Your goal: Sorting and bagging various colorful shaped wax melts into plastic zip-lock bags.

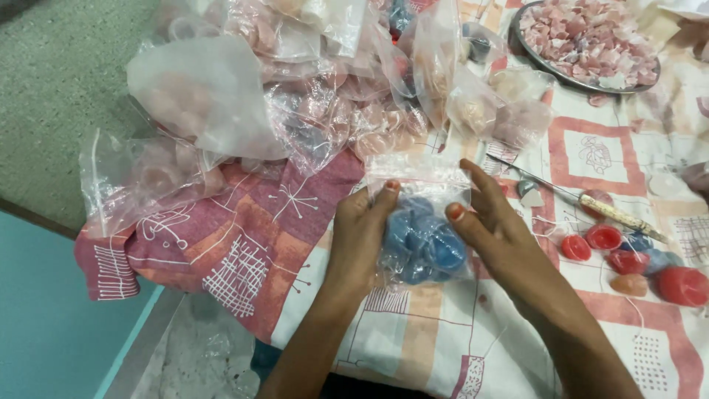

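Observation:
A small clear plastic bag [421, 236] full of blue rounded pieces sits between both my hands on a patterned cloth [605, 155]. My left hand [362, 236] grips the bag's left side, thumb up near its sealed top. My right hand [491, 222] holds the right side, thumb pressed on the blue pieces and fingers reaching up behind the bag.
A heap of clear bags [310, 89] with pale pink pieces lies behind. A metal plate [532, 53] of chopped pink bits stands far right. Red, blue and orange loose pieces [628, 258] and a knife [591, 198] lie to the right. The table edge drops at lower left.

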